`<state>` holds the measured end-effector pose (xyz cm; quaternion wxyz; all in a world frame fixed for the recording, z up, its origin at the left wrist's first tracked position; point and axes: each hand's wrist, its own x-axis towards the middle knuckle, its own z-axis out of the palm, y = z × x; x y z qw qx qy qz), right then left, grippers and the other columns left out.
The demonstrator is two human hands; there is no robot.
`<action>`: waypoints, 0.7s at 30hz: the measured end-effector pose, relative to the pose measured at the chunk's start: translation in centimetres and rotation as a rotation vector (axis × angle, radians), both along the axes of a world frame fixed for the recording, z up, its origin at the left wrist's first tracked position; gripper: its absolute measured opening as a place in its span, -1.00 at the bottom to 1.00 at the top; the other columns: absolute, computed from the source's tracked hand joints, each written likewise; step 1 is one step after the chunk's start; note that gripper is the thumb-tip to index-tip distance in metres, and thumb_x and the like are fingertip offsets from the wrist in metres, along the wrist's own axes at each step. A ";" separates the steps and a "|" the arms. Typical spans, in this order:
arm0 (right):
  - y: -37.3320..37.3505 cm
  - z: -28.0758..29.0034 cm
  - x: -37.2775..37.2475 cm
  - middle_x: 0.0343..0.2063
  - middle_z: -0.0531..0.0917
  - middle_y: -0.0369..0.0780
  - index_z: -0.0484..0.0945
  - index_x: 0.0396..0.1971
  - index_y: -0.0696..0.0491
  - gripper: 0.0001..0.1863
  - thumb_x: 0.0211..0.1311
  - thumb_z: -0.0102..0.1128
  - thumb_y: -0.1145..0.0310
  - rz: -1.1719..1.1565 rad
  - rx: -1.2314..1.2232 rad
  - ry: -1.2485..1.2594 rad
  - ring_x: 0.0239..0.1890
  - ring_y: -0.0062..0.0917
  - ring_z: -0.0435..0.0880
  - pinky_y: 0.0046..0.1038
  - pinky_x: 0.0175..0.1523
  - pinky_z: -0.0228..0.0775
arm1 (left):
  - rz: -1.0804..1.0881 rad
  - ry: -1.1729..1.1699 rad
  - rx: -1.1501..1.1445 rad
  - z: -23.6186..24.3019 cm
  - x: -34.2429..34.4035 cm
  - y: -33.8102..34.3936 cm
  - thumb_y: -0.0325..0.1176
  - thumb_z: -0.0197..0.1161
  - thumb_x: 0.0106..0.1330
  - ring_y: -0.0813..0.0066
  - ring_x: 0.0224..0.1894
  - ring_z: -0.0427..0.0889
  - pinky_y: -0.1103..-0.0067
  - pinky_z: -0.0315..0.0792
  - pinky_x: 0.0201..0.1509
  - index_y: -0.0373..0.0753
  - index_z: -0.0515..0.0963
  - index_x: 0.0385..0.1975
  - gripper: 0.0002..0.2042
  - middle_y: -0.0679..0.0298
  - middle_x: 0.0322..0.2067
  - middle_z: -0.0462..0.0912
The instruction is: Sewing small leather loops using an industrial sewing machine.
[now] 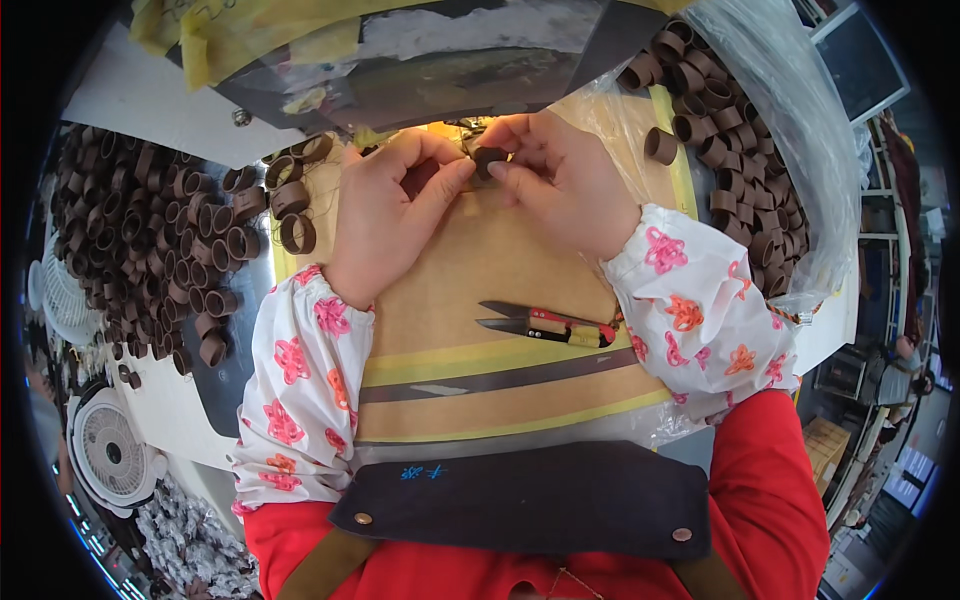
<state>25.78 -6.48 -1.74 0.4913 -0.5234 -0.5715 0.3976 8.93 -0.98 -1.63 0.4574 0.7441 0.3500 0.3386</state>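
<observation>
Under the lit head of a sewing machine [480,60], a small brown fabric loop [490,161] is between my two hands. My right hand [565,178] pinches it with thumb and fingers. From the other side my left hand [400,200] closes thumb and forefinger at the loop's left edge; the fingertips partly cover what they grip. The needle area lies just behind the fingers and is mostly hidden. Nearer to me, a pair of thread snips [550,325] with red and black handles lies on the tan work surface [440,290], blades pointing left.
Many brown loops [150,230] are heaped on the left, several close by my left wrist with loose threads. Another pile of loops [735,150] sits at the right beside clear plastic sheeting [800,130]. A white fan [112,450] stands at the lower left.
</observation>
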 end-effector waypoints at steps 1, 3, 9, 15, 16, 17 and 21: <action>0.0 0.0 0.5 -0.45 0.53 -0.28 0.41 -0.25 0.17 -0.76 0.01 0.12 0.56 0.039 -0.045 -0.006 -0.55 -0.69 0.47 -0.64 -0.41 0.35 | 0.006 0.065 0.058 0.0 -0.1 0.1 -0.32 0.24 0.10 0.65 -0.68 0.35 0.59 0.09 -0.29 -0.22 0.55 -0.42 -0.87 0.42 -0.70 0.48; 0.1 0.5 1.2 -0.38 0.51 -0.32 0.37 -0.17 0.20 -0.71 0.06 0.13 0.55 0.122 -0.133 -0.013 -0.51 -0.76 0.44 -0.68 -0.40 0.33 | 0.023 0.199 0.175 0.4 -0.4 0.3 -0.30 0.27 0.07 0.64 -0.69 0.35 0.57 0.03 -0.24 -0.17 0.56 -0.40 -0.85 0.42 -0.71 0.48; -0.1 1.0 1.2 -0.62 0.50 -0.27 0.46 -0.34 0.15 -0.76 -0.08 0.21 0.46 0.066 -0.001 -0.241 -0.59 -0.67 0.46 -0.61 -0.45 0.33 | -0.106 0.285 0.272 0.7 -0.5 0.5 -0.48 0.23 0.10 0.81 -0.69 0.23 0.78 0.12 -0.60 -0.33 0.51 -0.22 -0.77 0.47 -0.77 0.36; 0.4 0.1 1.5 -0.46 0.59 -0.20 0.50 -0.39 0.17 -0.85 -0.02 0.22 0.52 0.051 0.243 -0.424 -0.48 -0.57 0.56 -0.58 -0.39 0.39 | -0.024 0.175 0.238 -0.1 -0.1 0.4 -0.43 0.24 0.11 0.80 -0.69 0.33 0.78 0.18 -0.60 -0.35 0.53 -0.31 -0.81 0.36 -0.74 0.51; 0.4 0.0 1.5 -0.45 0.59 -0.18 0.51 -0.41 0.16 -0.86 -0.03 0.22 0.51 0.043 0.287 -0.509 -0.49 -0.51 0.56 -0.56 -0.38 0.40 | 0.000 0.218 0.214 0.1 0.0 0.3 -0.36 0.25 0.09 0.72 -0.68 0.36 0.69 0.14 -0.47 -0.29 0.54 -0.35 -0.82 0.37 -0.74 0.50; 0.4 0.0 1.5 -0.44 0.59 -0.16 0.51 -0.43 0.15 -0.87 -0.03 0.22 0.50 0.031 0.330 -0.597 -0.49 -0.45 0.56 -0.53 -0.37 0.40 | 0.020 0.259 0.189 0.3 0.1 0.2 -0.28 0.25 0.07 0.64 -0.67 0.38 0.60 0.09 -0.34 -0.23 0.56 -0.39 -0.82 0.39 -0.73 0.49; 0.3 0.1 0.8 -0.41 0.58 -0.11 0.52 -0.50 0.13 -0.92 -0.04 0.19 0.48 -0.013 0.406 -0.761 -0.49 -0.31 0.54 -0.48 -0.40 0.39 | 0.096 0.410 0.324 0.8 0.6 -0.3 -0.21 0.26 0.04 0.54 -0.65 0.43 0.48 0.05 -0.19 -0.19 0.57 -0.45 -0.80 0.41 -0.73 0.49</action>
